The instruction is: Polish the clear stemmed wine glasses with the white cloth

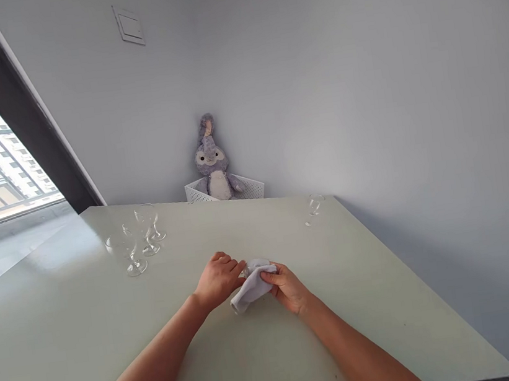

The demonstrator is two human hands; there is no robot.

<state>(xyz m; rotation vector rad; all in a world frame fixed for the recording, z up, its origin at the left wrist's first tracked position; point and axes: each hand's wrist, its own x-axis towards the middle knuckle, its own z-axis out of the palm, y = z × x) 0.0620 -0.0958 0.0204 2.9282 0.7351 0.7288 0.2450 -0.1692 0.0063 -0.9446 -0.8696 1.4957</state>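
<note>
- Head view, and here we are over the table [348, 334]: a pale cloth [254, 285] sits between the two hands, near the middle, with a clear glass [246, 272] just peeping out, mostly wrapped.
- The cloth looks soft, light and floppy, an easy pinch anywhere along its folds.
- The glass is another matter: likely light, stiff, slick and breakable, so a gentle hold on a solid part seems best, cloth giving grip; which part shows, I can't tell.
- Left hand [219, 279] comes in palm down, wrist bent, knuckles up, fingers curled and seemingly closed on the glass's bare end; the fingertips are partly hidden.
- Right hand [288, 287] meets it from the other side, thumb on top, pinching the cloth against tucked fingers.
- Both forearms angle inward from the near edge, hands close together, low over the tabletop.
- Out left, stemmed glasses [151, 249] stand grouped; a lone glass [315, 205] is far right.
</note>
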